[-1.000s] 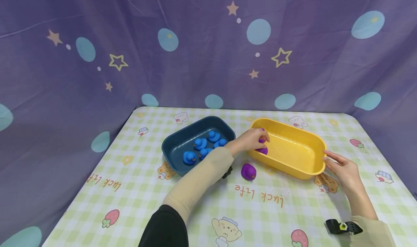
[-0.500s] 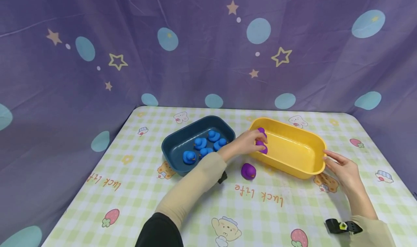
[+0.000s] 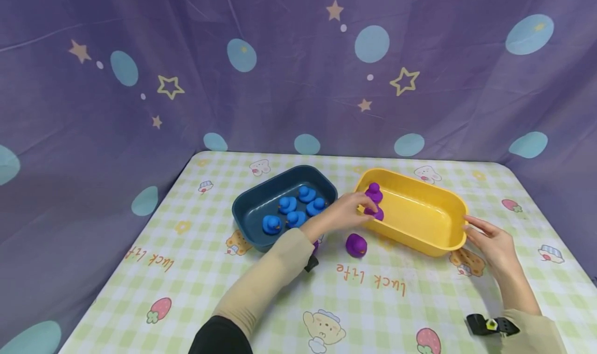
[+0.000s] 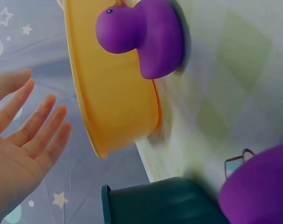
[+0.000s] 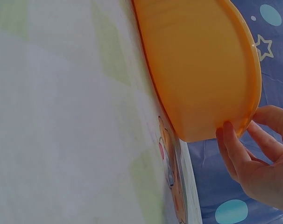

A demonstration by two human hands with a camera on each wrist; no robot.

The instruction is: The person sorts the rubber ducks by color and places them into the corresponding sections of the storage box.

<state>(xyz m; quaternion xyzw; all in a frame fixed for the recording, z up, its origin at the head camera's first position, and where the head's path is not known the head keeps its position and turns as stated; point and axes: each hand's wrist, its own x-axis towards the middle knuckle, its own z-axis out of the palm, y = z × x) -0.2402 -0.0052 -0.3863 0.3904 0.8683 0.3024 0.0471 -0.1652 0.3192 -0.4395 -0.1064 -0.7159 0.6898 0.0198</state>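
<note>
Blue ducks (image 3: 294,212) sit in the blue tub (image 3: 254,203) on the left. Beside it the left hand (image 3: 342,212), fingers straight and holding nothing, hovers at the near-left rim of the yellow tub (image 3: 431,242), where two purple ducks (image 3: 373,193) sit in the corner; a third duck (image 3: 356,245) lies on the table (image 3: 186,271) just outside. The right hand (image 3: 492,242) steadies the tub's right end with loosely curved fingers (image 5: 230,149).

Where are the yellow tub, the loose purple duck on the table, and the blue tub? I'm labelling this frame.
yellow tub (image 3: 422,246), head view, near outer wall.
purple duck on the table (image 3: 356,245), head view, body.
blue tub (image 3: 254,203), head view, bare floor inside.
</note>
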